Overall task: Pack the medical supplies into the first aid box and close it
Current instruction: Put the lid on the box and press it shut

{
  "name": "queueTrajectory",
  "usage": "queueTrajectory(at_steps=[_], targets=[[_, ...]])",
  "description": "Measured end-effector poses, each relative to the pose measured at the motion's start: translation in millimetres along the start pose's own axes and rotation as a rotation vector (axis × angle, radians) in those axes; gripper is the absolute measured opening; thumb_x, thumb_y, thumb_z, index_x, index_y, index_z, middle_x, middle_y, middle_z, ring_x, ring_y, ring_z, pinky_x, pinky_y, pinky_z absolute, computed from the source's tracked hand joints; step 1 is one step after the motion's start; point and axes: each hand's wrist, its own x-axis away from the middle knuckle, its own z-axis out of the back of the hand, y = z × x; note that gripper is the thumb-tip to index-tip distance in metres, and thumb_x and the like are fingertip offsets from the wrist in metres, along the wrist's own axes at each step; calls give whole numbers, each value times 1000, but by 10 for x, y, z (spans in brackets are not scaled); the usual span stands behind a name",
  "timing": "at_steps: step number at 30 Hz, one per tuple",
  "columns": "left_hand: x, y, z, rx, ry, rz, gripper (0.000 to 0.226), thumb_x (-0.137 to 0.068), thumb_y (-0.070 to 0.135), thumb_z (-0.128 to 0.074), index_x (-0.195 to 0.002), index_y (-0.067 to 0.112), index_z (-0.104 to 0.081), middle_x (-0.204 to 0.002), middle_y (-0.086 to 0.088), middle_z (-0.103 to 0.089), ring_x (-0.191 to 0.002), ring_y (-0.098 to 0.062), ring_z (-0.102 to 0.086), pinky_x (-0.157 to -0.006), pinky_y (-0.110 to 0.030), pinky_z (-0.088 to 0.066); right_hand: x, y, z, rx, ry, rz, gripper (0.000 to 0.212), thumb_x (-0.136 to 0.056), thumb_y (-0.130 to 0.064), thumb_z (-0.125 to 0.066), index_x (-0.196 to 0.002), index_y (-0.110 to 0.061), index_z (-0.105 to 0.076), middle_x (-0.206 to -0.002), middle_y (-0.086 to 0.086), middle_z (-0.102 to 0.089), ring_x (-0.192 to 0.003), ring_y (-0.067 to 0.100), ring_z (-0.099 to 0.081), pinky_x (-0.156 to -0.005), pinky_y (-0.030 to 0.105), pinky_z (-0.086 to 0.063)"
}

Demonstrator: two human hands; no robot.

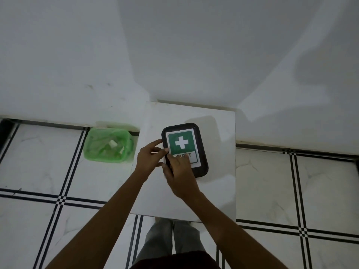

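Observation:
A black first aid box [201,146] with a green-and-white cross label lies flat on a white table [213,191], lid down. My left hand [150,157] grips the box's left edge with its fingertips. My right hand [178,173] rests on the near left part of the lid, fingers pressed over the label's lower strip. No loose medical supplies show on the table. The box's near left corner is hidden under my hands.
A green plastic bin [108,145] with bits of paper inside stands on the tiled floor left of the table. A white wall runs behind. My legs [171,241] are at the table's near edge.

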Motion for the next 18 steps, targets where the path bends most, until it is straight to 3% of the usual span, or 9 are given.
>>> queueTrajectory(at_steps=[2, 5, 7, 10, 14, 18], targets=[[-23, -59, -31, -34, 34, -47, 45, -81, 22, -72, -125, 21, -61, -89, -15, -68, -81, -26, -68, -64, -37, -61, -22, 39, 192, -99, 62, -74, 29, -95, -25, -45, -100, -3, -62, -93, 16, -69, -88, 26, -64, -81, 42, -57], [-28, -106, -88, -133, 70, -120, 41, -85, 22, -65, -126, 25, -59, -82, -9, -68, -81, -26, -68, -70, -41, -60, -164, 336, 448, 171, 244, -330, 20, -92, -25, -53, -101, -9, -59, -96, 11, -64, -86, 23, -56, -70, 32, -51], [-28, -115, -113, -258, 99, -202, 38, -87, 20, -61, -125, 26, -60, -84, -6, -66, -79, -23, -65, -75, -35, -57, -203, 543, 502, 204, 160, -484, 26, -94, -32, -52, -106, -10, -59, -96, 11, -63, -85, 23, -55, -67, 29, -45], [17, -157, -152, -343, 148, -302, 37, -90, 14, -56, -127, 19, -58, -94, -12, -64, -87, -21, -61, -80, -28, -47, -103, 679, 424, 89, 53, -456, 28, -96, -33, -49, -101, -7, -59, -91, 11, -68, -77, 21, -61, -63, 24, -46], [36, -264, -193, -388, 181, -329, 41, -96, 23, -47, -137, 20, -48, -95, -11, -61, -84, -18, -57, -74, -26, -45, -49, 666, 352, 52, 157, -431, 26, -96, -30, -49, -98, -6, -60, -88, 11, -68, -76, 22, -62, -62, 25, -47], [57, -339, -312, -505, 230, -307, 47, -100, 37, -29, -145, 25, -32, -95, -11, -60, -84, -18, -57, -70, -31, -49, -136, 552, 245, 97, 210, -519, 28, -98, -33, -42, -100, -7, -53, -89, 10, -62, -78, 19, -57, -58, 24, -42]])
